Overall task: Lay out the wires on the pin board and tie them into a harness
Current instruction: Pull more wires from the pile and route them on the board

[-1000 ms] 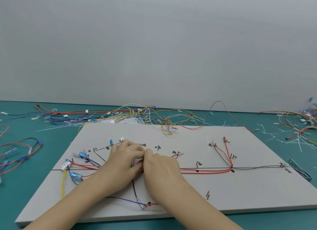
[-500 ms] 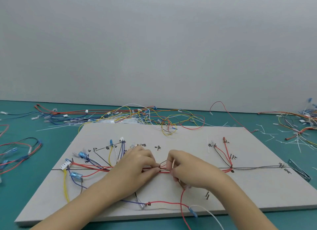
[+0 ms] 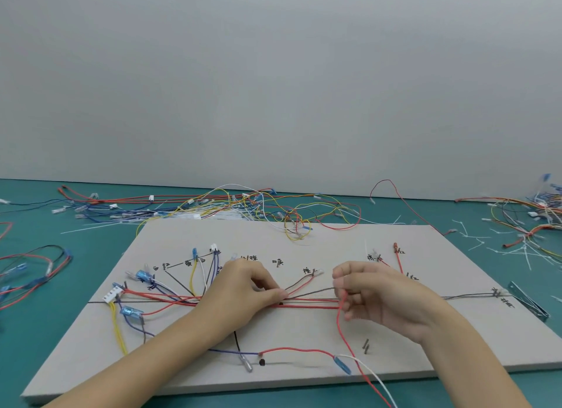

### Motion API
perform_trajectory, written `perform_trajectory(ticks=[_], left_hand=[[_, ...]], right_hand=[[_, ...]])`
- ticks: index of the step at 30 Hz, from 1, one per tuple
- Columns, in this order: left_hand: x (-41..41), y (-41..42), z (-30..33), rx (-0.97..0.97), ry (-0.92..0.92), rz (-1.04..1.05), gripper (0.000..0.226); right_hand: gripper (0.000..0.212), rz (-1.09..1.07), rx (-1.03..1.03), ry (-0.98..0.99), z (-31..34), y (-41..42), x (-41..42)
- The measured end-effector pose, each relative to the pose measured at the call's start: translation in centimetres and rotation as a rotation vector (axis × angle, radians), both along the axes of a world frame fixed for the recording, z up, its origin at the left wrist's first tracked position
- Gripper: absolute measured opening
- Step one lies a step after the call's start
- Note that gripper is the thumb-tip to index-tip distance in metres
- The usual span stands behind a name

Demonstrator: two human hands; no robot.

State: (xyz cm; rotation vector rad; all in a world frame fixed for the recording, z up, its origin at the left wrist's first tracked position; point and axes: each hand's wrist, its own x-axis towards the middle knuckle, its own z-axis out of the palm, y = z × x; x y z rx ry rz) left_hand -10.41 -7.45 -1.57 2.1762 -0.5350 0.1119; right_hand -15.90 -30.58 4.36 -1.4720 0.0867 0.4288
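step: laying wires on pin board (image 3: 304,237) | left hand (image 3: 243,289) pinches red bundle (image 3: 307,303), frame centre | right hand (image 3: 374,295) seemingly pinches red wire (image 3: 342,325) | next: seat it along trunk

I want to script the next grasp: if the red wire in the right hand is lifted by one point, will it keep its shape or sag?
Probably sag: the red wire droops in a loose curve below the right hand and off the pin board. It looks thin, likely light. Its smooth sheath may slip through a loose pinch.
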Motion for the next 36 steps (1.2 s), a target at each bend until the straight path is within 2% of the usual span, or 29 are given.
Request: perform_trajectory(ticks=[3,7,10,16,21,24,29,36], left_hand=[[0.0,0.0,-0.1,0.06,-0.034,-0.012,0.011],[-0.3,-0.1,-0.1,0.126,-0.086,-0.035,0.011],[-0.4,-0.2,0.1,0.151,-0.109,-0.051,0.009],[-0.9,-0.4,0.2,0.187,-0.163,-0.043,0.012],[-0.9,-0.3,0.0,0.168,-0.112,-0.018,0.035],[-1.0,-0.3,0.0,0.173,-0.154,-0.04,0.044],[-1.1,-0.7,0.1,0.245,-0.281,-0.141,0.015],[-1.1,-0.3,0.3,0.207,-0.364,-0.12,0.013]], right_hand=[[0.017,-0.107,0.255,0.065,-0.4,0.0,0.6],[0.028,-0.139,0.308,0.034,-0.9,0.1,1.6],[0.02,-0.181,0.211,-0.083,-1.1,0.5,2.3],[0.013,-0.263,-0.264,-0.39,-1.6,3.2,4.8],[0.014,-0.201,-0.564,-0.57,-2.3,4.8,6.8],[0.013,-0.181,-0.608,-0.615,-2.5,5.3,7.6],[0.011,-0.228,-0.601,-0.61,-3.7,6.0,8.3],[0.015,-0.286,-0.692,-0.626,-4.7,5.9,8.7]])
